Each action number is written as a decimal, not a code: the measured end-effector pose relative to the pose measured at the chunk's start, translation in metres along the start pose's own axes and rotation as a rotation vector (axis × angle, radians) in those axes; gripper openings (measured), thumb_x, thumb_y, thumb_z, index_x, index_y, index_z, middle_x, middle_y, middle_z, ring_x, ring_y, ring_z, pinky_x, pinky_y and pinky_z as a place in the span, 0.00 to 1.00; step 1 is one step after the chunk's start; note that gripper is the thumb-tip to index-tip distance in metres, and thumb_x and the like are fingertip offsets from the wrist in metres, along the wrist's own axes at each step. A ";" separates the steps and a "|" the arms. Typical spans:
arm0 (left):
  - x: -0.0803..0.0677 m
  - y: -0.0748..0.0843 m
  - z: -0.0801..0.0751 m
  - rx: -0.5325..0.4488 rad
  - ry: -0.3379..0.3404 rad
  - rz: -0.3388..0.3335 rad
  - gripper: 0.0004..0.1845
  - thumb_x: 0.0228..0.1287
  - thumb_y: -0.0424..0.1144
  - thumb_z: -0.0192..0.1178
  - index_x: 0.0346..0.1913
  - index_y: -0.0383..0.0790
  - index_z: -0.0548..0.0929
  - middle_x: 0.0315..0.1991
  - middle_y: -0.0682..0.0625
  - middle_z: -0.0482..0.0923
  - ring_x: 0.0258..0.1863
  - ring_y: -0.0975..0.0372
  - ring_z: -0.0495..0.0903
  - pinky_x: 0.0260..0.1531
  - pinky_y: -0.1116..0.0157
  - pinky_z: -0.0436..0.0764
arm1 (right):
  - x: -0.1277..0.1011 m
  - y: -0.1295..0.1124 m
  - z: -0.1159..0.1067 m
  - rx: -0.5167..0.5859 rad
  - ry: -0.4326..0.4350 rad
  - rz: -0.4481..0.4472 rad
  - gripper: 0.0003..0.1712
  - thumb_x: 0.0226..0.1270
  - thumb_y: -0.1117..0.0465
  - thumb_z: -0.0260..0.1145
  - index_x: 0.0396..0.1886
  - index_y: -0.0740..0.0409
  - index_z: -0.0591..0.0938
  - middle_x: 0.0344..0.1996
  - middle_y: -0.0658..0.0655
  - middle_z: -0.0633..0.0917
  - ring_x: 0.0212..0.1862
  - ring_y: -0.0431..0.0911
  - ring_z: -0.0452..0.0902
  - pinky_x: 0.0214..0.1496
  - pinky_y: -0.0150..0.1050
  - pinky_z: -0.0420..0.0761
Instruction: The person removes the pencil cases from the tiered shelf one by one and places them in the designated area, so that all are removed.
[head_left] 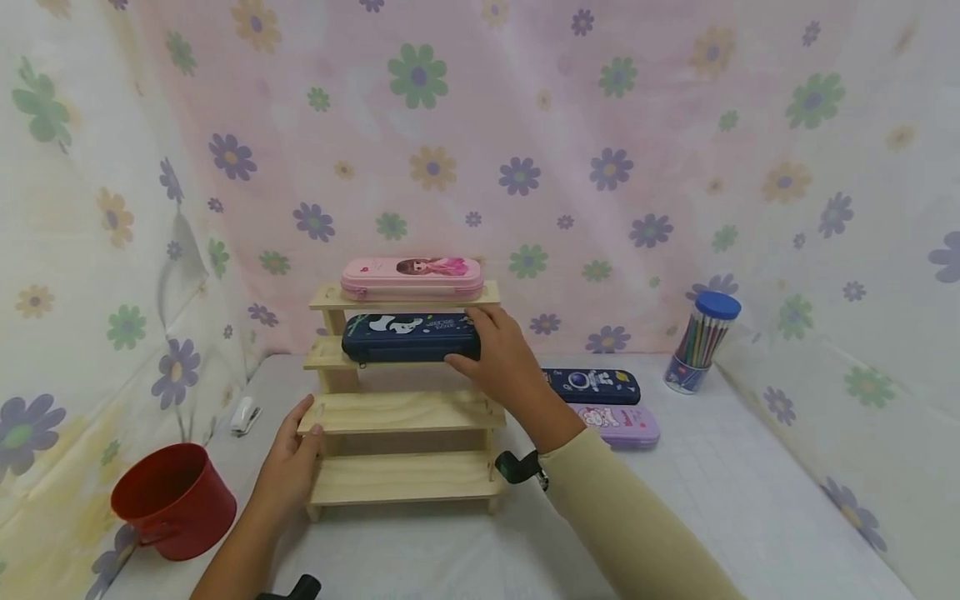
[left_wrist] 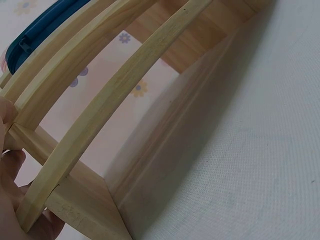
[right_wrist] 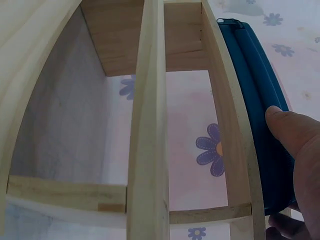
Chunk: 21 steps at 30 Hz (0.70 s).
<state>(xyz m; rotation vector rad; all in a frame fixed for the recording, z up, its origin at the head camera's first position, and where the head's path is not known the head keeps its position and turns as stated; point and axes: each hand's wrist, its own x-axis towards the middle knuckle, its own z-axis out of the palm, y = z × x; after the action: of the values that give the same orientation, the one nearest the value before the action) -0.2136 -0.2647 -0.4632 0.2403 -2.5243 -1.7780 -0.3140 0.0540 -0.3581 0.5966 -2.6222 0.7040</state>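
Observation:
A four-step wooden rack [head_left: 405,412] stands on the white table. A pink pencil case [head_left: 412,278] lies on its top step. On the second step lies a navy pencil case [head_left: 405,337], and my right hand [head_left: 478,340] grips its right end, thumb on the front face. The right wrist view shows that thumb [right_wrist: 295,132] pressing the navy case [right_wrist: 255,90] beside the rack slats [right_wrist: 150,125]. My left hand [head_left: 307,421] holds the rack's left side at the third step. In the left wrist view its fingers [left_wrist: 12,190] curl round the side post under a slat [left_wrist: 115,105].
A second navy case [head_left: 592,385] and a purple case [head_left: 618,423] lie right of the rack. A tube of coloured pencils [head_left: 701,342] stands at the back right. A red bucket [head_left: 174,500] and a small white object [head_left: 244,414] sit on the left. Flowered cloth walls surround the table.

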 end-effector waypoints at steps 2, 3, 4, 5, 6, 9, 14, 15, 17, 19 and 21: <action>0.000 0.000 0.000 0.003 0.002 0.000 0.35 0.86 0.56 0.39 0.86 0.64 0.38 0.87 0.48 0.42 0.84 0.46 0.48 0.79 0.36 0.52 | 0.000 -0.001 0.002 0.046 -0.012 0.032 0.52 0.65 0.37 0.75 0.81 0.52 0.66 0.78 0.56 0.64 0.78 0.56 0.62 0.78 0.56 0.69; 0.000 0.000 0.000 0.002 0.003 0.001 0.35 0.86 0.56 0.39 0.86 0.64 0.39 0.87 0.47 0.42 0.84 0.46 0.48 0.79 0.36 0.52 | 0.000 -0.001 0.003 0.072 -0.016 0.050 0.52 0.65 0.38 0.75 0.81 0.52 0.66 0.78 0.56 0.63 0.78 0.57 0.62 0.78 0.57 0.69; 0.000 0.000 0.000 0.001 0.004 0.003 0.35 0.86 0.56 0.39 0.86 0.64 0.39 0.87 0.47 0.43 0.84 0.46 0.49 0.79 0.37 0.52 | 0.000 -0.001 0.005 0.096 -0.022 0.069 0.52 0.64 0.38 0.76 0.81 0.52 0.66 0.79 0.57 0.62 0.78 0.57 0.62 0.77 0.57 0.69; 0.000 0.000 0.000 0.001 0.005 0.003 0.35 0.86 0.55 0.39 0.86 0.64 0.39 0.86 0.47 0.43 0.84 0.46 0.49 0.79 0.37 0.52 | 0.000 -0.001 0.006 0.119 -0.028 0.088 0.52 0.64 0.38 0.76 0.81 0.51 0.65 0.79 0.57 0.61 0.79 0.57 0.62 0.77 0.57 0.70; 0.000 0.000 0.001 0.000 0.005 0.005 0.35 0.86 0.55 0.39 0.86 0.63 0.39 0.86 0.46 0.44 0.84 0.46 0.50 0.79 0.37 0.52 | -0.001 0.000 0.008 0.140 -0.031 0.104 0.52 0.63 0.38 0.77 0.81 0.51 0.65 0.80 0.57 0.60 0.79 0.57 0.62 0.77 0.57 0.70; -0.002 0.000 0.001 0.001 0.008 0.004 0.35 0.86 0.54 0.40 0.86 0.63 0.40 0.86 0.46 0.45 0.84 0.46 0.50 0.79 0.37 0.52 | -0.003 0.000 0.013 0.168 -0.019 0.123 0.52 0.63 0.39 0.77 0.81 0.49 0.65 0.80 0.58 0.58 0.78 0.56 0.63 0.76 0.56 0.72; -0.002 0.000 0.002 0.008 0.017 -0.004 0.35 0.85 0.57 0.40 0.86 0.64 0.40 0.87 0.46 0.43 0.84 0.44 0.49 0.78 0.35 0.52 | -0.007 0.000 0.017 0.194 0.004 0.155 0.50 0.64 0.36 0.75 0.81 0.47 0.66 0.78 0.59 0.60 0.76 0.57 0.67 0.74 0.58 0.74; -0.002 0.000 0.002 0.011 0.019 -0.004 0.35 0.85 0.57 0.40 0.86 0.64 0.40 0.87 0.46 0.43 0.84 0.44 0.49 0.78 0.35 0.52 | -0.007 0.000 0.017 0.196 0.004 0.167 0.50 0.64 0.35 0.74 0.81 0.46 0.66 0.78 0.59 0.61 0.76 0.58 0.67 0.73 0.58 0.74; -0.003 0.000 0.002 0.011 0.021 0.000 0.36 0.85 0.57 0.41 0.86 0.63 0.40 0.87 0.46 0.43 0.84 0.44 0.49 0.78 0.35 0.53 | -0.008 0.000 0.017 0.182 0.001 0.186 0.49 0.65 0.34 0.73 0.80 0.44 0.67 0.76 0.58 0.64 0.75 0.57 0.68 0.73 0.59 0.74; -0.002 0.000 0.001 0.010 0.022 0.005 0.36 0.85 0.57 0.41 0.86 0.63 0.41 0.87 0.46 0.43 0.84 0.44 0.50 0.78 0.35 0.53 | -0.008 0.001 0.016 0.172 0.008 0.189 0.48 0.64 0.34 0.74 0.80 0.43 0.68 0.76 0.57 0.66 0.75 0.56 0.69 0.73 0.59 0.74; -0.002 -0.001 0.001 0.009 0.023 0.008 0.36 0.85 0.58 0.41 0.86 0.63 0.41 0.86 0.46 0.44 0.83 0.44 0.51 0.78 0.35 0.54 | -0.009 0.001 0.015 0.153 0.017 0.179 0.47 0.63 0.35 0.75 0.78 0.43 0.70 0.75 0.56 0.69 0.75 0.56 0.69 0.73 0.58 0.74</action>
<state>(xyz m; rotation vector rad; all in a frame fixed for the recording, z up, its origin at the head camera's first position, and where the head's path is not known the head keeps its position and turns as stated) -0.2119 -0.2638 -0.4643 0.2494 -2.5146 -1.7509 -0.3103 0.0498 -0.3752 0.3986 -2.6447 0.9664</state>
